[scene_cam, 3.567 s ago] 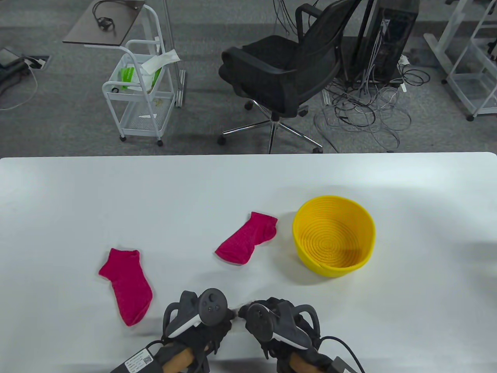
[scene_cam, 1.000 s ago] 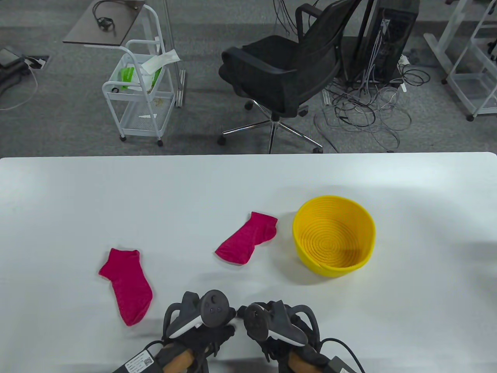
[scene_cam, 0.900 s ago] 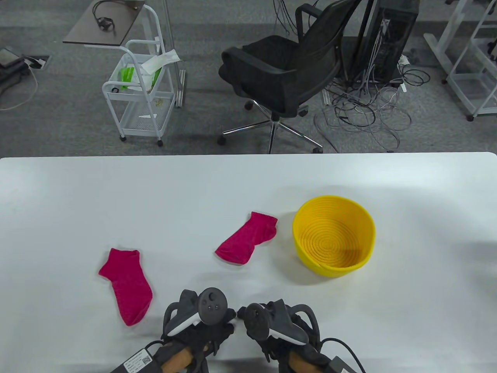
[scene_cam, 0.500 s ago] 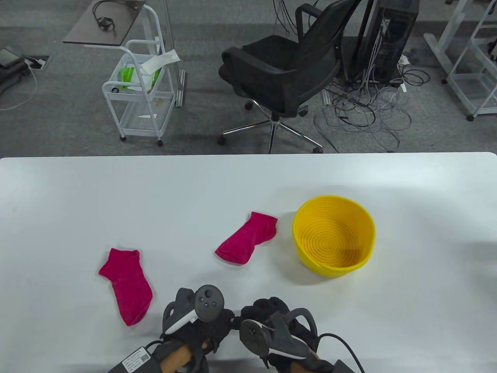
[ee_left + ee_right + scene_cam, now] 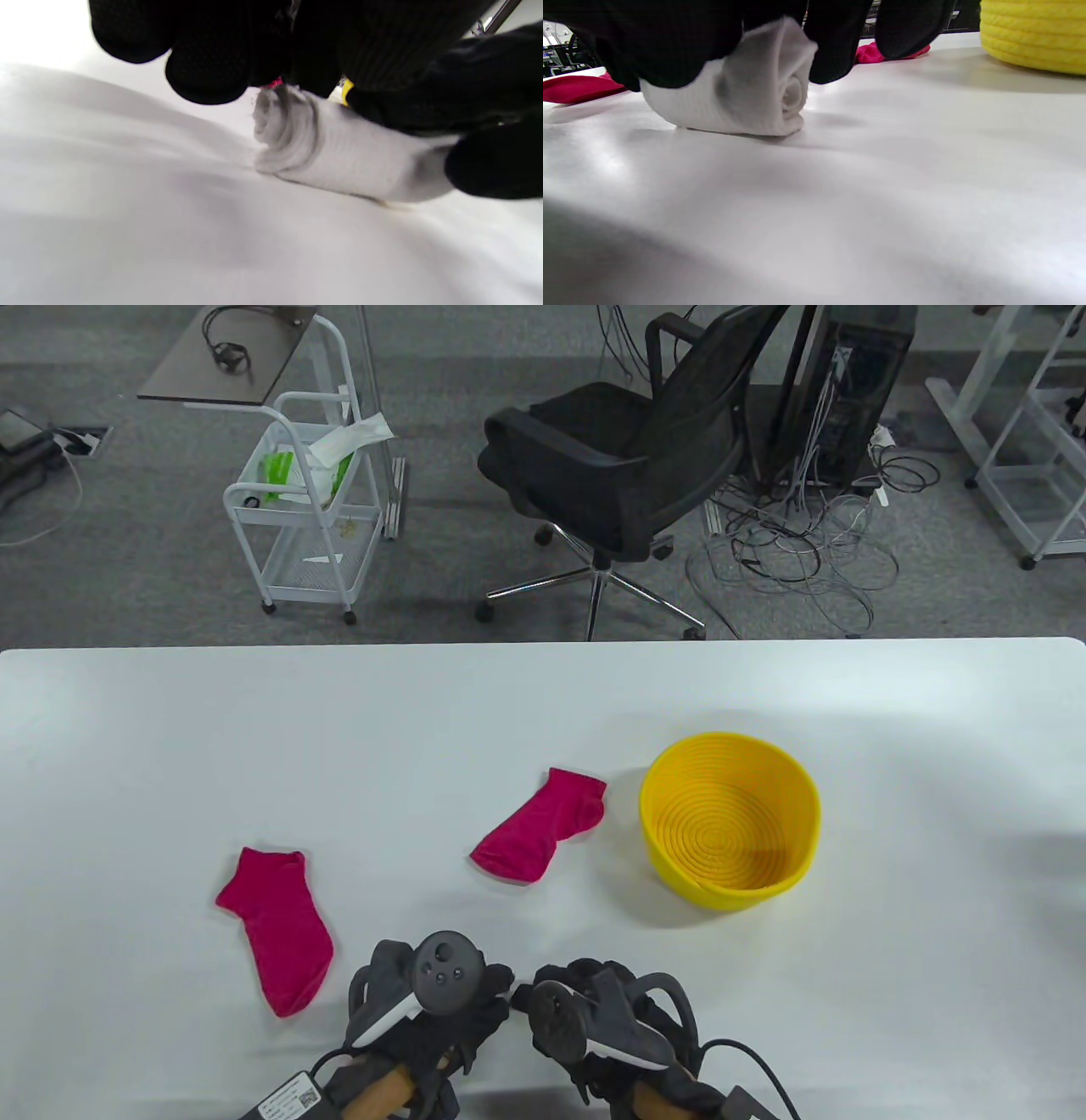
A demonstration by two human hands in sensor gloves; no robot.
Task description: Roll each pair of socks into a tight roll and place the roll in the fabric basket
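Observation:
A white sock roll (image 5: 335,156) lies on the white table (image 5: 254,729) near its front edge, its spiral end showing in both wrist views. My left hand (image 5: 441,1018) and right hand (image 5: 607,1014) sit side by side over it, fingers curled down around the white sock roll (image 5: 742,106). In the table view the hands and their trackers hide it. One pink sock (image 5: 276,925) lies flat to the left, a second pink sock (image 5: 543,827) ahead of the hands. The yellow basket (image 5: 721,895) stands to the right with nothing in it.
Beyond the table's far edge are a black office chair (image 5: 628,466), a white wire cart (image 5: 297,517) and tangled cables on the floor (image 5: 797,551). The basket's yellow wall (image 5: 1031,38) rises at the right wrist view's top right.
Both hands stayed at the front edge over the roll, their trackers tilting and shifting slightly left and toward me. The pink socks and the basket did not move.

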